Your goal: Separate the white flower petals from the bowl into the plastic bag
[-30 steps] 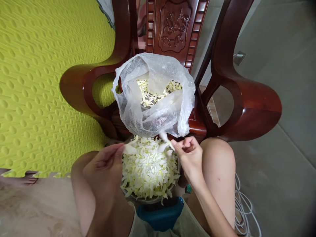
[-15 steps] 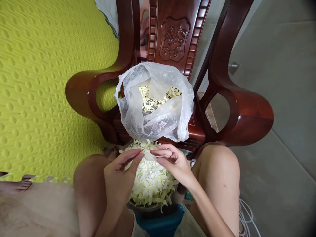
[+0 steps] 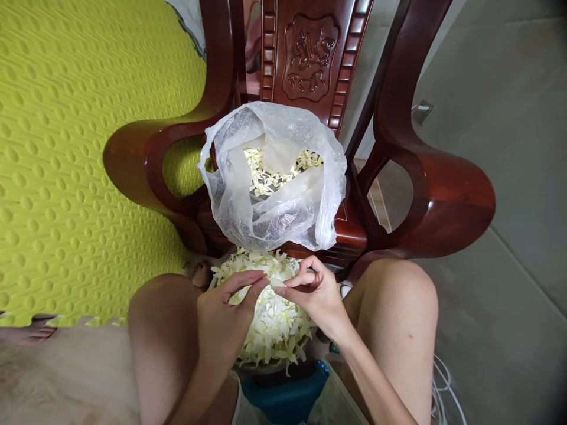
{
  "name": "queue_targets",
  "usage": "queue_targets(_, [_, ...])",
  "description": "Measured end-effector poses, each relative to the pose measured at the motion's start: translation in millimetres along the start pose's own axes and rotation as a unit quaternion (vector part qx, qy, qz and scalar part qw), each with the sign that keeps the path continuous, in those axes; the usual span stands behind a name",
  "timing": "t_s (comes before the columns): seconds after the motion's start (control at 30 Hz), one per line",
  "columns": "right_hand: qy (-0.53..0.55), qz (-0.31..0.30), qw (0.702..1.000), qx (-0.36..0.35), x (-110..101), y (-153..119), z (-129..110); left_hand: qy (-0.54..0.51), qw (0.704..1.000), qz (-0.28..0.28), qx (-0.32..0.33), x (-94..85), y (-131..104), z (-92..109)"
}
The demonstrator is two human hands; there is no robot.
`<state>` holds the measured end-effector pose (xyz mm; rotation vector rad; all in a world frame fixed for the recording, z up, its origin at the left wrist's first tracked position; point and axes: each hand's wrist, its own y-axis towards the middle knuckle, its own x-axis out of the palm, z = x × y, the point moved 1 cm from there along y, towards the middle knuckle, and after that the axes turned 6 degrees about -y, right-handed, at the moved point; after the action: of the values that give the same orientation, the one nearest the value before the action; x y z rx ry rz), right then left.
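Between my knees, a large heap of white flowers with pale yellow-green tips (image 3: 274,330) fills a round bowl (image 3: 261,370). Above it, my left hand (image 3: 233,307) pinches one end of a small white flower (image 3: 276,283) between thumb and forefinger. My right hand (image 3: 316,295) grips the other end with thumb and bent forefinger. The fingertips partly cover this flower. Just beyond the heap, a crumpled translucent plastic bag (image 3: 290,221) gapes on the chair seat, with more of the white flowers (image 3: 263,180) inside.
The carved, dark red wooden chair (image 3: 305,71) faces me, its curved arms spreading to both sides. A yellow bumpy foam mat (image 3: 66,177) covers the floor at left. Something blue (image 3: 286,392) lies below the bowl. White cables (image 3: 443,389) coil by my right leg.
My right fingers have bent inward and closed on the flower, and my two hands are nearer each other. The view has shifted slightly; the bag and heap look unchanged.
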<state>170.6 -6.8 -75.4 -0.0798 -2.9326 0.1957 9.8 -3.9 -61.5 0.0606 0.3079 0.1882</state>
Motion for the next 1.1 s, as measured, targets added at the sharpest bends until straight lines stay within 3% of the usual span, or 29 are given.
queue_targets(0.13, [0.003,-0.006,1.000,0.001,-5.5,-0.2,-3.1,0.008,1.000,-0.011,-0.002,2.2,0.3,2.1])
queue_targets(0.37, [0.057,-0.094,0.993,0.030,-8.3,-2.8,-7.1,-0.071,0.996,0.048,0.005,1.8,-1.9,10.5])
queue_targets(0.5, [0.077,-0.066,0.995,0.024,-10.2,-2.9,-4.1,-0.132,0.989,0.056,-0.029,-2.2,-0.1,13.7])
queue_targets(0.63, [0.070,-0.013,0.997,0.014,-21.1,-3.2,-5.3,-0.200,0.968,0.139,-0.060,-14.1,8.7,14.4])
queue_targets(0.73, [0.041,-0.006,0.999,0.019,-26.7,-2.8,-8.4,-0.210,0.959,0.170,-0.086,-19.0,13.4,15.9])
queue_targets(0.93, [0.020,0.015,1.000,0.006,-20.7,-2.2,-8.5,-0.241,0.943,0.216,-0.082,-16.0,12.8,18.6])
queue_targets(1.1, [0.019,-0.007,1.000,-0.017,-26.1,-6.8,-9.6,-0.244,0.941,0.227,-0.065,-19.0,15.9,14.1])
